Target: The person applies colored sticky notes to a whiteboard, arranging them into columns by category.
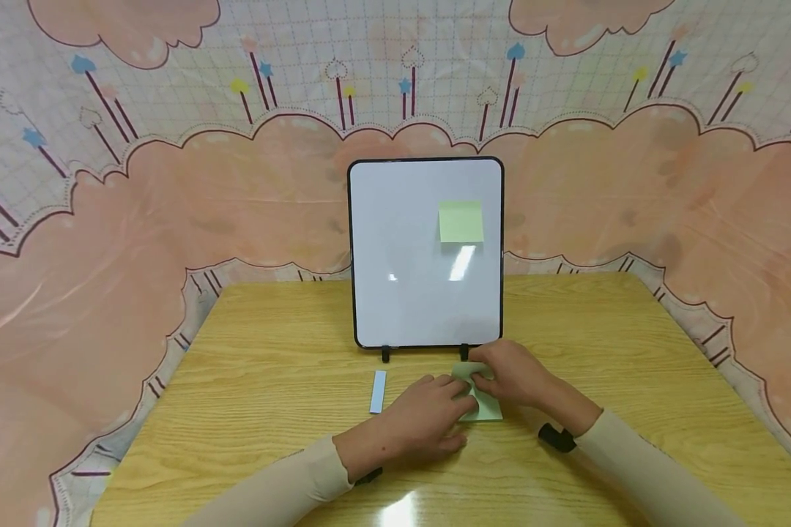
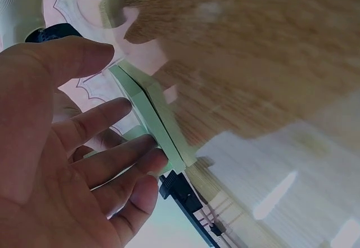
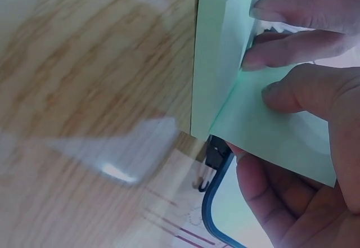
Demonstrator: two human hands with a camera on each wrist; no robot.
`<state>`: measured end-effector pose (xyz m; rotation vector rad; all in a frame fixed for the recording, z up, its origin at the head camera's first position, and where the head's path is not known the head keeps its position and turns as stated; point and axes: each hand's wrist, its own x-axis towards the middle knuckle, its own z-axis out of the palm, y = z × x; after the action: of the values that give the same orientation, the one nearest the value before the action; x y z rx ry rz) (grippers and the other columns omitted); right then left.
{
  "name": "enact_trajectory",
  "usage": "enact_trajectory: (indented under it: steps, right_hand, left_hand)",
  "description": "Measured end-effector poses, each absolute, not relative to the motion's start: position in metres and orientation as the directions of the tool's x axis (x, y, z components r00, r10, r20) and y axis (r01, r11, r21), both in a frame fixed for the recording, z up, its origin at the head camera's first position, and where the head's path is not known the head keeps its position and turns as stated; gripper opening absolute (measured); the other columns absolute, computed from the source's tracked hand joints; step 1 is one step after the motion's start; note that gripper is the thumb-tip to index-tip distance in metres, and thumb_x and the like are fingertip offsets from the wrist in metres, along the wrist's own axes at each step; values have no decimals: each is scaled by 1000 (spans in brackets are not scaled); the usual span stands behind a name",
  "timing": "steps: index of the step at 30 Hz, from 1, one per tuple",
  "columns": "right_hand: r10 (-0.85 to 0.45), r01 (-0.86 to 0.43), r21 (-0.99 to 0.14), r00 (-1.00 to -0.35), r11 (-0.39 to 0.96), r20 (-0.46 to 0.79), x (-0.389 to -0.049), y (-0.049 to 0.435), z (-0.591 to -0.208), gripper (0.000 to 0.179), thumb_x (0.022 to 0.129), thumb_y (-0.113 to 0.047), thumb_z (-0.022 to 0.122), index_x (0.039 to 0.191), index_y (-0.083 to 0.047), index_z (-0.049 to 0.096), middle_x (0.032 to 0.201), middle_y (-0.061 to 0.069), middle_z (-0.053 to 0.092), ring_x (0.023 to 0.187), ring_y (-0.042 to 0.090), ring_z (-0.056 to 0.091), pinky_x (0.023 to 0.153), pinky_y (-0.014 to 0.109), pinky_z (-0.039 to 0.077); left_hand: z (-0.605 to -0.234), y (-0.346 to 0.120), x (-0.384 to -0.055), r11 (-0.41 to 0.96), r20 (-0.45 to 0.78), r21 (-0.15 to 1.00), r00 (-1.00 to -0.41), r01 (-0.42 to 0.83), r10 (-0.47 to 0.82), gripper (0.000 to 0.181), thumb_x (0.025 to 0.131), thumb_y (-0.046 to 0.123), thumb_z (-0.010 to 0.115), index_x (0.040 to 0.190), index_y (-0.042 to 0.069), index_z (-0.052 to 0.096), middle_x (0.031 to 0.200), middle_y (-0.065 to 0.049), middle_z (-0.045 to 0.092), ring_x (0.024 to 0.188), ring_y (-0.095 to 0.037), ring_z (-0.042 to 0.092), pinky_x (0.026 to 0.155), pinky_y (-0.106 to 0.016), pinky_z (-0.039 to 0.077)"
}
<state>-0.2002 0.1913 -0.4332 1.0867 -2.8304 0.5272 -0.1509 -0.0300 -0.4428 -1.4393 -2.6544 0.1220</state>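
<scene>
A pad of pale green sticky notes lies on the table in front of the whiteboard. My right hand pinches its top sheet between thumb and fingers. That sheet is bent up from the pad, still joined along one edge in the right wrist view. My left hand rests its fingertips on the pad, thumb held apart; the left wrist view shows these extended fingers touching the pad's face. From the head view, both hands cover part of the pad.
The black-framed whiteboard stands upright behind the hands on small black feet. One green sticky note is stuck on its upper right. A light blue strip lies on the wooden table, left of the pad. Patterned cloth surrounds the table.
</scene>
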Motion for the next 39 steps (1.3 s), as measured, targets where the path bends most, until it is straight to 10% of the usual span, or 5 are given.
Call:
enact_trajectory:
  steps: [39]
  right_hand:
    - [-564,-668,-302,-740,680,367,-206,190,-410,16,85,-4,81,84,-18,73,82,-11,69,79,10,67,73,35,59]
  left_hand:
    - [-439,-31,-152,533,85,-102,-526,840,846,40,96,46,75,128,25,67,136,3,66,122,-16,62,96,-29,52]
